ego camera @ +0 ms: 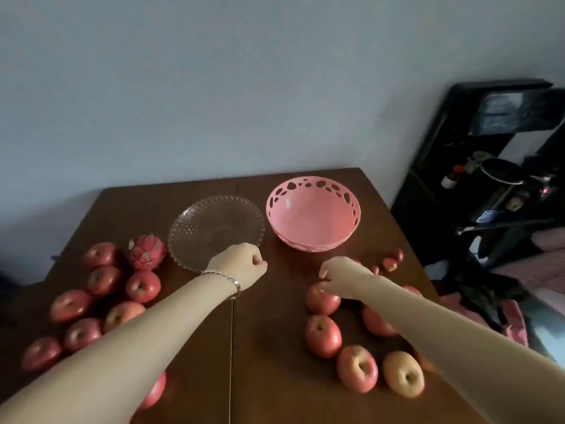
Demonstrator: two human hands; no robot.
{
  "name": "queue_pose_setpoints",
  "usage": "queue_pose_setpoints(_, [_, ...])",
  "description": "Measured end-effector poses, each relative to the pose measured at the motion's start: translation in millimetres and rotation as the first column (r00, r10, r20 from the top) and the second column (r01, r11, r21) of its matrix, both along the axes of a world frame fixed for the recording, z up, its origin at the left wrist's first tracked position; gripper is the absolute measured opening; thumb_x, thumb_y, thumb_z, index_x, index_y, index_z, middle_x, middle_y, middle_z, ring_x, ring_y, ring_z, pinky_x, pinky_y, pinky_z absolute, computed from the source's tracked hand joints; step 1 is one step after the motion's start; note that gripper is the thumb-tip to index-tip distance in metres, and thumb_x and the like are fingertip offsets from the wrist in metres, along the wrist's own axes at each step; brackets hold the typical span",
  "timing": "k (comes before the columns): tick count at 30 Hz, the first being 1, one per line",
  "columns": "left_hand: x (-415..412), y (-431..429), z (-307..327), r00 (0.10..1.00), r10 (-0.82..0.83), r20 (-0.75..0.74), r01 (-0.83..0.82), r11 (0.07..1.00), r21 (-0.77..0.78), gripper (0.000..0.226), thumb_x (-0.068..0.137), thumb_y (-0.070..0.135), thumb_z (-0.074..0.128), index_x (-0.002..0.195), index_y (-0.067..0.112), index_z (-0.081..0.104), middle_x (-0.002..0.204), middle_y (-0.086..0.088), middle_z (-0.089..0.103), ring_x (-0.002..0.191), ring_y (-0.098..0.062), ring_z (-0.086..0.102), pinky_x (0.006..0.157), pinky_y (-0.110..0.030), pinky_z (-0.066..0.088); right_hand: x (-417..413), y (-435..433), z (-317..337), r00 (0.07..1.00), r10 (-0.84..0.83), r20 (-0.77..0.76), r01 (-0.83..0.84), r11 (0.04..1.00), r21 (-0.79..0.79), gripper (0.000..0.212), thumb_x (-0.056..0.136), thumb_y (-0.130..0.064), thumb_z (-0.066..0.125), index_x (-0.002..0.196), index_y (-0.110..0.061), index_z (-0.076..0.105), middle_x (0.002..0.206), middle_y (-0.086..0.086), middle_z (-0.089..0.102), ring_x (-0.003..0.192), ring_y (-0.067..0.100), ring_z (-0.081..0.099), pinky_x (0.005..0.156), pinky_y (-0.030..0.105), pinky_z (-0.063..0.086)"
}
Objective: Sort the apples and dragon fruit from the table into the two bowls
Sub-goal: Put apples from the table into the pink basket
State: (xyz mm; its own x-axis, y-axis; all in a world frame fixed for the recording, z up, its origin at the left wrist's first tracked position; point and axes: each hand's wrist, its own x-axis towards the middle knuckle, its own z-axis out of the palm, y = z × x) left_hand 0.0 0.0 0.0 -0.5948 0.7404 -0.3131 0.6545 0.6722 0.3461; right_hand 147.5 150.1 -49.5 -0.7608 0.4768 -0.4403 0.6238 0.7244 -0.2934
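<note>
On the brown table stand an empty clear glass dish and an empty pink bowl with holes, side by side at the back. One dragon fruit lies left of the dish, above several red apples. More apples lie at the right. My left hand, with a bracelet on its wrist, hovers over the dish's near rim with fingers curled and holds nothing. My right hand reaches down in front of the pink bowl, its fingers curled over the top of an apple that rests on the table.
Small red fruits lie near the pink bowl's right side. A black rack with clutter stands right of the table, and a pink cloth lies by the table's right edge. A grey wall runs behind the table.
</note>
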Motion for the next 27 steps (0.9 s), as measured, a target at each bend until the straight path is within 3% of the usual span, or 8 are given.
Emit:
queue_pose_setpoints(8, [0,8,-36,0.993,0.049,0.103,-0.046,0.998,-0.034,0.019,0.089,0.035,0.049,0.092,0.024,0.065,0.091,0.006,0.068,0.074,-0.014,0.061,0.060,-0.024,0.045,-28,2,-73,0.873,0.230,0.430,-0.349,0.911,0.221,0.075,0.081,-0.062,0.049,0.137,-0.013,0.036,0.134,0.013,0.048,0.129,0.033,0.029,0.107,0.040,0.025])
queue_pose_setpoints(11, [-1,18,-48,0.985,0.073,0.155,-0.068,0.997,-0.035,0.017,0.089,0.033,0.051,0.090,0.023,0.065,0.086,0.009,0.066,0.078,-0.012,0.063,0.066,-0.026,0.048,-36,9,-85,0.866,0.255,0.431,-0.376,0.900,0.222,0.070,0.080,-0.059,0.053,0.130,-0.011,0.044,0.127,0.011,0.054,0.123,0.031,0.034,0.102,0.037,0.028])
queue_pose_setpoints(14, [-5,39,-67,0.939,0.177,0.295,-0.180,0.984,-0.017,0.014,0.088,0.029,0.054,0.089,0.020,0.065,0.082,0.004,0.069,0.078,-0.014,0.067,0.076,-0.032,0.055,-38,17,-76,0.936,0.209,0.284,-0.265,0.947,0.179,0.069,0.075,-0.061,0.056,0.122,-0.011,0.048,0.118,0.011,0.059,0.118,0.031,0.038,0.098,0.037,0.031])
queue_pose_setpoints(16, [-12,64,-77,0.782,0.373,0.500,-0.439,0.898,0.017,0.023,0.087,0.028,0.057,0.103,0.012,0.063,0.091,-0.004,0.070,0.084,-0.020,0.068,0.079,-0.037,0.057,-38,23,-59,0.986,0.099,0.132,-0.112,0.989,0.095,0.071,0.070,-0.061,0.059,0.124,-0.017,0.045,0.118,0.011,0.055,0.116,0.031,0.041,0.098,0.038,0.034])
queue_pose_setpoints(19, [-28,116,-85,0.243,0.547,0.801,-0.780,0.601,-0.174,0.045,0.088,0.032,0.058,0.123,0.004,0.049,0.113,-0.016,0.059,0.087,-0.028,0.064,0.069,-0.035,0.057,-38,43,-28,0.996,-0.074,-0.053,0.071,0.996,-0.055,0.073,0.068,-0.059,0.063,0.129,-0.028,0.037,0.120,0.007,0.044,0.106,0.031,0.053,0.087,0.036,0.048])
queue_pose_setpoints(20, [-32,130,-88,0.141,0.537,0.831,-0.798,0.559,-0.226,0.045,0.089,0.034,0.057,0.123,0.008,0.048,0.115,-0.018,0.057,0.085,-0.029,0.063,0.069,-0.035,0.057,-37,49,-19,0.990,-0.095,-0.100,0.090,0.994,-0.060,0.073,0.068,-0.060,0.063,0.130,-0.031,0.037,0.118,0.005,0.043,0.102,0.030,0.055,0.082,0.034,0.050])
queue_pose_setpoints(24, [-42,163,-100,0.019,0.514,0.857,-0.812,0.508,-0.287,0.025,0.094,0.019,0.044,0.111,0.001,0.051,0.090,-0.019,0.061,0.076,-0.032,0.060,0.074,-0.042,0.051,-31,74,-1,0.944,-0.219,-0.245,0.210,0.976,-0.063,0.068,0.068,-0.059,0.065,0.126,-0.033,0.040,0.109,-0.001,0.043,0.094,0.023,0.057,0.075,0.030,0.051])
queue_pose_setpoints(27, [-44,166,-105,0.043,0.525,0.850,-0.835,0.486,-0.258,0.036,0.097,0.005,0.031,0.130,0.001,0.044,0.125,-0.026,0.056,0.111,-0.040,0.057,0.092,-0.051,0.050,-29,80,3,0.891,-0.311,-0.330,0.301,0.950,-0.082,0.067,0.067,-0.056,0.068,0.125,-0.033,0.043,0.114,0.000,0.044,0.094,0.021,0.056,0.077,0.029,0.052])
